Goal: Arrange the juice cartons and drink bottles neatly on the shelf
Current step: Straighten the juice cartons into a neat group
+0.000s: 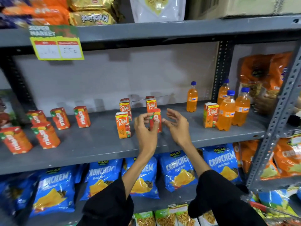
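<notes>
On the grey shelf, my left hand pinches the left side of a red juice carton standing mid-shelf. My right hand hovers open just right of it, not touching. Orange "Real" cartons stand nearby: one in front left, two behind, and one at the right. Several orange-red Maaza cartons are scattered on the left, some tilted. One orange drink bottle with a blue cap stands alone at the back. Three more bottles cluster at the right.
A perforated metal upright bounds the shelf on the right, with orange snack bags beyond it. A price tag hangs from the shelf above. Blue chip bags fill the shelf below.
</notes>
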